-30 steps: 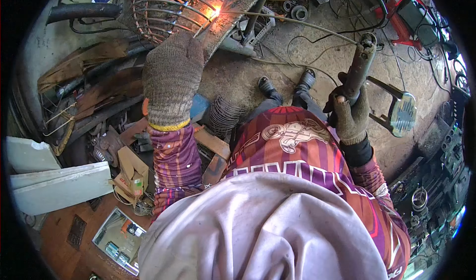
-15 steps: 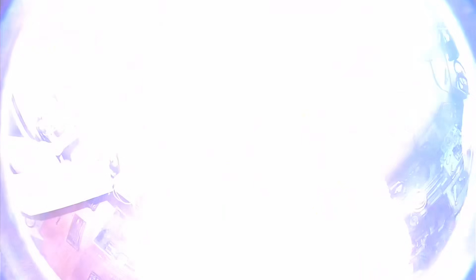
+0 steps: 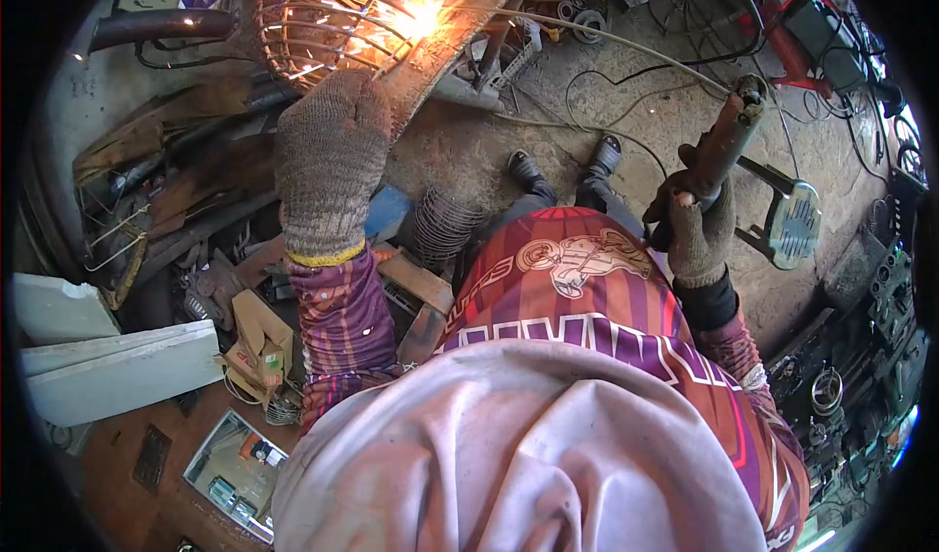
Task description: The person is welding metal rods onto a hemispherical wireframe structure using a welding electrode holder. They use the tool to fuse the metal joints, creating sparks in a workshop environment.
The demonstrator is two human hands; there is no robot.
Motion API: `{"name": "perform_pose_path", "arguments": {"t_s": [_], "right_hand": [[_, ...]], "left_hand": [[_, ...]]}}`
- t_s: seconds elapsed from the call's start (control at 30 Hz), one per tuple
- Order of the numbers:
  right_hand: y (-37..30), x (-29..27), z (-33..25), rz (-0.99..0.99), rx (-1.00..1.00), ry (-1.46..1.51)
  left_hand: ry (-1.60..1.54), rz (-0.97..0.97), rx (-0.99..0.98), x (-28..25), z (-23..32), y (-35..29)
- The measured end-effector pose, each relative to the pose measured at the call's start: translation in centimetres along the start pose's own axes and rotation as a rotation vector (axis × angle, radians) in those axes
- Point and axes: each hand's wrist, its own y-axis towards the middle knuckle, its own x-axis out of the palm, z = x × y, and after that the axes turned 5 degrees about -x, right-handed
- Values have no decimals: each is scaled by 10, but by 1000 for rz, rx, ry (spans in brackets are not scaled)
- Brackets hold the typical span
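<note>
My right hand [image 3: 699, 229] is curled firmly round the holder [image 3: 722, 141], well right of the cage [image 3: 318, 19]. My left hand [image 3: 333, 166] is nearer, at the cage's near edge; its fingertips are hidden, so I can't tell their spread or grip. From the holder, the rod [image 3: 606, 38] runs lengthwise left and away, to sparks [image 3: 423, 16] at the cage's right side.
</note>
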Motion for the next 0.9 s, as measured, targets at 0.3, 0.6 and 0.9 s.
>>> {"name": "perform_pose_path", "arguments": {"t_s": [0.3,0.6,0.9], "right_hand": [[0,0,4,-8,-1,-1],[0,0,3,-9,-9,-61],[1,5,-2,-8,6,-68]], "left_hand": [[-19,-53,-112,1,7,-3],[-21,-34,-101,5,6,-2],[-4,-14,-49,7,4,-2]]}}
